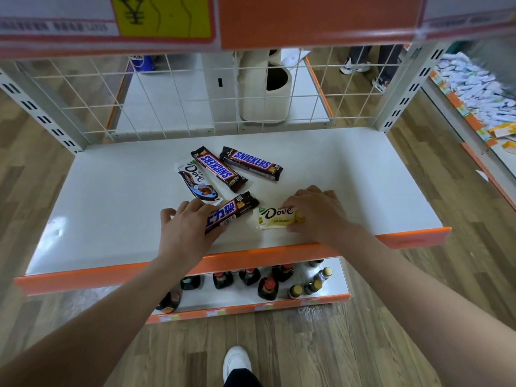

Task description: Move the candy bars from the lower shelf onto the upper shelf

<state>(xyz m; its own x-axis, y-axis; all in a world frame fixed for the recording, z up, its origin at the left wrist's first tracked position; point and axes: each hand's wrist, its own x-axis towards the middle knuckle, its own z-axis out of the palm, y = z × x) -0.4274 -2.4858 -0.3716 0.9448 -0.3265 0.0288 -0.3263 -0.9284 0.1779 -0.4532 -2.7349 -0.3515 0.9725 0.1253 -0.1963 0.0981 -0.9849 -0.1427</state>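
Observation:
Several candy bars lie on the white lower shelf [111, 205]. My left hand [185, 222] grips a brown Snickers bar with Chinese lettering [233, 212] at its near end. My right hand [315, 210] pinches the right end of a yellow-white Dove bar [275, 217]. Further back lie a white Dove bar [195, 181] and two Snickers bars, one [219, 169] partly over the white Dove bar and one [252, 163] to its right. The upper shelf's orange front edge [307, 20] runs across the top of the view.
A wire grid [173, 93] closes the back of the shelf, between grey uprights [42, 107]. Dark bottles [251, 283] stand on the shelf below. A neighbouring shelf with white packets [480, 88] is at the right. Another person's feet [360, 68] show behind the grid.

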